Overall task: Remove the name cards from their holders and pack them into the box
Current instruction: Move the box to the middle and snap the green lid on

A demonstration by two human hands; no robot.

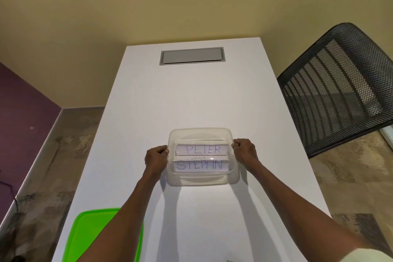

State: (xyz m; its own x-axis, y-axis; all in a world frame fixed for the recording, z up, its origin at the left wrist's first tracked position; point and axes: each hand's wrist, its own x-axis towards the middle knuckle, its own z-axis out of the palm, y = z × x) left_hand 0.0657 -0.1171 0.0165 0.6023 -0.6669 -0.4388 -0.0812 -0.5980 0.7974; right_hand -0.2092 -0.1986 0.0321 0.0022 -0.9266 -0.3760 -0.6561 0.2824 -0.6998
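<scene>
Your left hand (156, 158) curled on left rim of clear box (203, 179), your right hand (244, 152) curled on right rim. Box sits mid white table (191, 95). Inside: PETER card (202, 149) behind STEPHN card (200, 165), seemingly in holders, hard to tell. Green lid (89, 236) near left corner. Mesh chair (338, 87) at right.

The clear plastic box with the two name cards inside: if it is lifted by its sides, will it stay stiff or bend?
The box looks thin-walled, so its sides may flex. It holds only cards, so it is probably light and slides easily.
</scene>
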